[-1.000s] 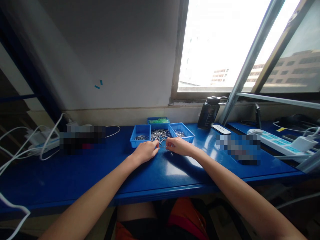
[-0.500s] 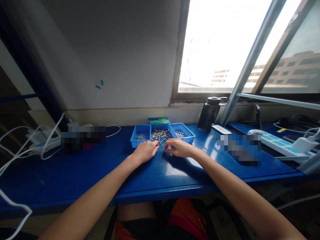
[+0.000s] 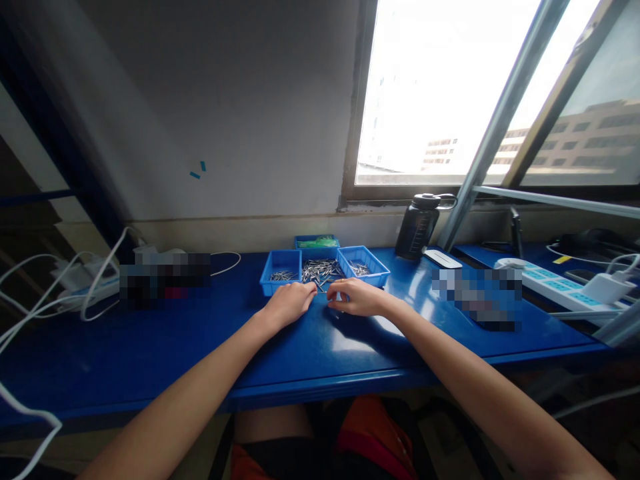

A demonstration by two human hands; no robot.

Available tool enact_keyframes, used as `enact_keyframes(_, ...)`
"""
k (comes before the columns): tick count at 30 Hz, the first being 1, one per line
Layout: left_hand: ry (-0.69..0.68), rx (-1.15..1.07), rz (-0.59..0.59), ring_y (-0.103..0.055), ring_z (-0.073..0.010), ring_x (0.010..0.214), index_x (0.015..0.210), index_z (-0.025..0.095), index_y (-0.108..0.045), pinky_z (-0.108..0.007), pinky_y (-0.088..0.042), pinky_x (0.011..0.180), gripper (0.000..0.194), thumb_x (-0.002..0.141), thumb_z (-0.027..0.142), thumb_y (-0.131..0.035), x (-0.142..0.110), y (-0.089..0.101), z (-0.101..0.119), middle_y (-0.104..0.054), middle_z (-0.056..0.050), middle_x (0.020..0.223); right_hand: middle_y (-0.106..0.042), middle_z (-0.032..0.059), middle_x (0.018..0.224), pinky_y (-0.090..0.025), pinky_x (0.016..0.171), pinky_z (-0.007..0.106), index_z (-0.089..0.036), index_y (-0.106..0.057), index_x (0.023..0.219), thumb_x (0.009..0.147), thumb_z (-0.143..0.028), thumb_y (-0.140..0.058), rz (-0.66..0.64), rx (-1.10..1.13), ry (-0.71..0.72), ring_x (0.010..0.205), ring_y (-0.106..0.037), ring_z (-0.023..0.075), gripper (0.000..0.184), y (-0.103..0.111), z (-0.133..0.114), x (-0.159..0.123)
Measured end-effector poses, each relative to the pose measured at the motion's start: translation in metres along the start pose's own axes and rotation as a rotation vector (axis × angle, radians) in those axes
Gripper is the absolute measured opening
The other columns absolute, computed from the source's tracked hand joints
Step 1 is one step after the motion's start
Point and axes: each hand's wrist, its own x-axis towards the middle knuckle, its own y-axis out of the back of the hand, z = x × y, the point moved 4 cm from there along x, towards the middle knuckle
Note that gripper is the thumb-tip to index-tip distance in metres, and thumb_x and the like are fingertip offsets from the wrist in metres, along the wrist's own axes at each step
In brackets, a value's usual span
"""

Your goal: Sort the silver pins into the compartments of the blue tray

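Small shiny metal pins or screws, too small to name surely, lie in a loose heap (image 3: 323, 269) between two blue bins. The left blue bin (image 3: 281, 289) and the right blue bin (image 3: 379, 278) each hold more of such pieces. My left hand (image 3: 290, 300) is closed at the near edge of the heap, in front of the left bin, its thumb and fingers pressed together; whatever they grip is hidden. Facing it across a small gap, my right hand (image 3: 355, 297) curls in a pinch before the right bin. What its fingertips hold cannot be made out.
Behind the heap sits another blue bin (image 3: 316, 240) with green plastic in it. A black bottle (image 3: 417, 227) stands by the window, a white flat object (image 3: 443, 259) beside it. Power strips (image 3: 565, 287) and white cables lie at the right and left of the blue table (image 3: 320, 360).
Hardly anything differs. My right hand's fingertips have shifted very slightly, while my left hand stays in place at the heap.
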Motion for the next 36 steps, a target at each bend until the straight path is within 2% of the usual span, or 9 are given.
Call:
enact_keyframes(6, 0.058, -0.041, 0.042, -0.060, -0.0230, 0.086, 0.114, 0.022, -0.045, -0.029, -0.043, 0.070, 0.034, 0.086, 0.037, -0.034, -0.001, 0.004, 0.000, -0.063, -0.009, 0.095, -0.062, 0.0024, 0.072, -0.038, 0.059, 0.021, -0.017, -0.063, 0.085, 0.078, -0.027, -0.051, 0.003, 0.026, -0.033, 0.063, -0.054, 0.0112, 0.017, -0.001, 0.002, 0.002)
enact_keyframes(12, 0.034, -0.050, 0.028, -0.060, -0.0212, 0.078, 0.107, 0.022, -0.051, -0.027, -0.042, 0.067, 0.033, 0.084, 0.040, -0.036, -0.001, 0.002, -0.002, -0.064, -0.007, 0.088, -0.064, 0.0037, 0.078, -0.040, 0.060, 0.022, -0.017, -0.060, 0.096, 0.079, -0.027, -0.049, 0.136, 0.042, -0.164, 0.061, -0.055, 0.0112, 0.023, 0.002, 0.013, 0.004)
enact_keyframes(15, 0.013, -0.031, 0.019, -0.060, -0.0213, 0.077, 0.100, 0.023, -0.054, -0.028, -0.042, 0.066, 0.030, 0.083, 0.041, -0.037, -0.001, 0.001, -0.002, -0.064, -0.006, 0.086, -0.064, 0.0056, 0.086, -0.042, 0.071, 0.027, -0.017, -0.051, 0.113, 0.079, -0.029, -0.050, 0.269, 0.077, -0.215, 0.067, -0.057, 0.0132, 0.036, 0.007, 0.018, 0.004)
enact_keyframes(19, 0.005, -0.021, 0.019, -0.059, -0.0217, 0.077, 0.096, 0.023, -0.056, -0.028, -0.042, 0.065, 0.030, 0.083, 0.040, -0.037, -0.002, -0.001, -0.003, -0.064, -0.006, 0.085, -0.062, 0.0102, 0.098, -0.039, 0.085, 0.034, -0.015, -0.024, 0.135, 0.077, -0.033, -0.053, 0.402, 0.122, -0.281, 0.077, -0.059, 0.0165, 0.067, 0.011, 0.025, 0.002)
enact_keyframes(21, 0.016, -0.021, 0.009, -0.059, -0.0217, 0.078, 0.096, 0.022, -0.057, -0.028, -0.042, 0.066, 0.030, 0.082, 0.041, -0.038, -0.001, -0.002, -0.003, -0.064, -0.007, 0.085, -0.057, 0.0125, 0.110, -0.041, 0.083, 0.034, -0.017, -0.017, 0.137, 0.077, -0.033, -0.053, 0.380, 0.140, -0.289, 0.072, -0.060, 0.0147, 0.072, 0.008, 0.026, 0.002)
enact_keyframes(24, 0.025, -0.014, -0.004, -0.059, -0.0220, 0.079, 0.095, 0.021, -0.058, -0.028, -0.042, 0.067, 0.030, 0.082, 0.041, -0.038, 0.000, -0.003, -0.004, -0.064, -0.007, 0.086, -0.050, 0.0119, 0.120, -0.044, 0.080, 0.032, -0.020, -0.032, 0.131, 0.079, -0.033, -0.051, 0.259, 0.089, -0.222, 0.077, -0.060, 0.0150, 0.057, -0.001, 0.022, 0.004)
enact_keyframes(26, 0.024, -0.007, -0.004, -0.060, -0.0225, 0.079, 0.095, 0.021, -0.058, -0.028, -0.042, 0.066, 0.031, 0.082, 0.041, -0.038, 0.000, -0.004, -0.005, -0.064, -0.007, 0.086, -0.050, 0.0099, 0.120, -0.043, 0.084, 0.032, -0.020, -0.046, 0.123, 0.079, -0.033, -0.049, 0.171, 0.010, -0.148, 0.092, -0.057, 0.0189, 0.045, -0.008, 0.017, 0.004)
enact_keyframes(28, 0.021, -0.004, -0.001, -0.060, -0.0230, 0.080, 0.095, 0.022, -0.059, -0.029, -0.043, 0.066, 0.031, 0.082, 0.042, -0.038, 0.000, -0.004, -0.005, -0.064, -0.007, 0.086, -0.051, 0.0083, 0.120, -0.042, 0.087, 0.032, -0.021, -0.050, 0.119, 0.080, -0.032, -0.048, 0.107, -0.061, -0.095, 0.103, -0.053, 0.0210, 0.040, -0.014, 0.012, 0.005)
enact_keyframes(36, 0.014, -0.008, 0.009, -0.060, -0.0233, 0.077, 0.093, 0.023, -0.059, -0.029, -0.043, 0.064, 0.032, 0.082, 0.042, -0.037, 0.000, -0.004, -0.005, -0.065, -0.006, 0.085, -0.056, 0.0052, 0.116, -0.042, 0.088, 0.031, -0.022, -0.058, 0.111, 0.083, -0.032, -0.043, 0.022, -0.127, -0.051, 0.102, -0.054, 0.0201, 0.033, -0.019, 0.006, 0.006)
